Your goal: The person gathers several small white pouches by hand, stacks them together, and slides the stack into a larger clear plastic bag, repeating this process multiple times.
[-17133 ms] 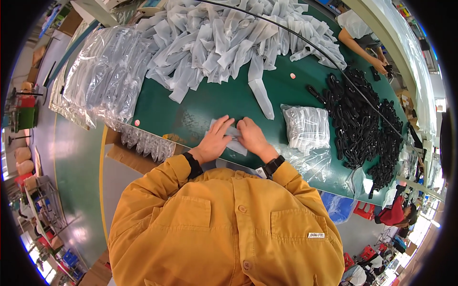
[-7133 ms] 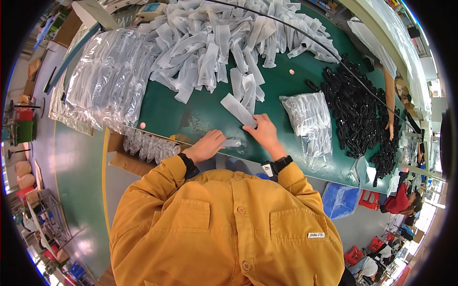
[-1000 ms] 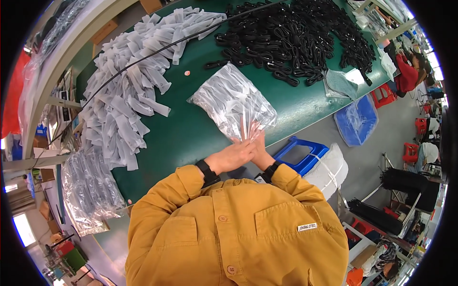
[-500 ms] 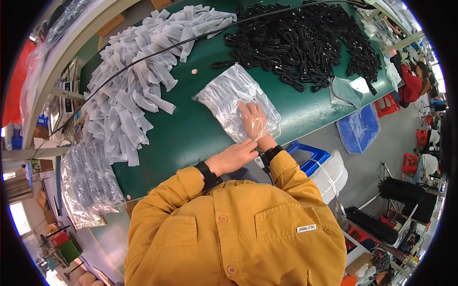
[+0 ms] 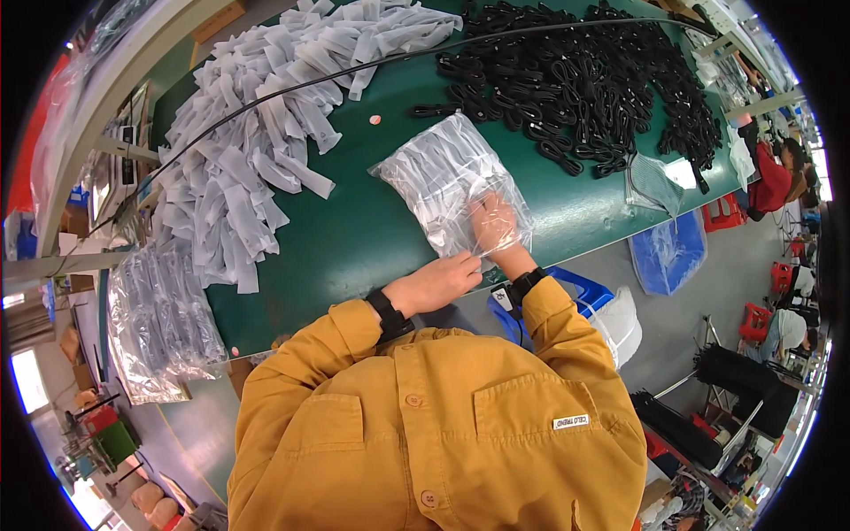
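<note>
A large clear plastic bag [image 5: 443, 168], filled with rows of frosted packets, lies tilted on the green table in front of me. My right hand [image 5: 494, 221] reaches inside the bag's near end. Its fingers show through the shiny plastic, loosely bent against the packets, with nothing seen gripped. At the bag's near edge, my left hand [image 5: 445, 281] is closed and pinches the plastic by my right wrist. Black bands circle both wrists.
Frosted packets [image 5: 239, 168] are heaped at left, beside filled clear bags [image 5: 164, 319]. Coiled black cables [image 5: 567, 88] cover the far right. A long black cable [image 5: 390, 62] crosses above the table [image 5: 310, 257]. A blue stool [image 5: 575, 288] and blue bin [image 5: 670, 257] stand off its near edge.
My right hand has drawn back slightly toward the bag's mouth, its fingers now more bent. My left hand still pinches the edge. The whole view has shifted a little.
</note>
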`<state>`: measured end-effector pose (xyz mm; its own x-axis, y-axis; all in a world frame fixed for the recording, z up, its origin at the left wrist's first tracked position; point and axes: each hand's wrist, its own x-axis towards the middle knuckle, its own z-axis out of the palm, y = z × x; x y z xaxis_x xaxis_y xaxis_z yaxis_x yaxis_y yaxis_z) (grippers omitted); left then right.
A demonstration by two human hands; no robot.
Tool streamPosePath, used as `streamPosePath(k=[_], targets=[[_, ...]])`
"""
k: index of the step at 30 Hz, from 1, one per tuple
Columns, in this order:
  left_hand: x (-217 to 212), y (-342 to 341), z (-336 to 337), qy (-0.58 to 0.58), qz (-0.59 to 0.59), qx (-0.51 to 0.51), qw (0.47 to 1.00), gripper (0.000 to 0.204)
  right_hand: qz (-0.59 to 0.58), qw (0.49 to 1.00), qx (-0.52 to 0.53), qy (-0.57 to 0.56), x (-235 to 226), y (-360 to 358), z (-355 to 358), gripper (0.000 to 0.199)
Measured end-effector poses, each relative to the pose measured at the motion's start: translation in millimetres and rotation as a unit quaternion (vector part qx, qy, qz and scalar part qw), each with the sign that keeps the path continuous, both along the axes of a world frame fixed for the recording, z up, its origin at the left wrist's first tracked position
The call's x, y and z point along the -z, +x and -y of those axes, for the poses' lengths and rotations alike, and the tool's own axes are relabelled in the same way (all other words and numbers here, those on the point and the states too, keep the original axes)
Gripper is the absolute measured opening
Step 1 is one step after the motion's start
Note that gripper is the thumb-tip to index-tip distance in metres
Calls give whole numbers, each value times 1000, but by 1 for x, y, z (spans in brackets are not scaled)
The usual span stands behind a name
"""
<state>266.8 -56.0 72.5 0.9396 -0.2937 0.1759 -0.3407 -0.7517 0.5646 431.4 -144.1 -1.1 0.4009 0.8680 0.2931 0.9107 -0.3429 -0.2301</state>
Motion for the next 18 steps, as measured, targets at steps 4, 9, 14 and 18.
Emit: streamPosePath(k=[4,9,14,18], targets=[[11,3,2,-3,-1,-1,1000,8,-43,998,-13,-51,7,8,4,37],[14,2,3,-55,42,-8,998,8,-38,995,-95,2,-3,-21,36,57],[14,10,9,-64,-8,44,997,8,-54,997,-28,-46,5,-19,18,71],[14,9,13,-65,-3,0,998,7,-103,988,-23,111,-5,-27,41,61]])
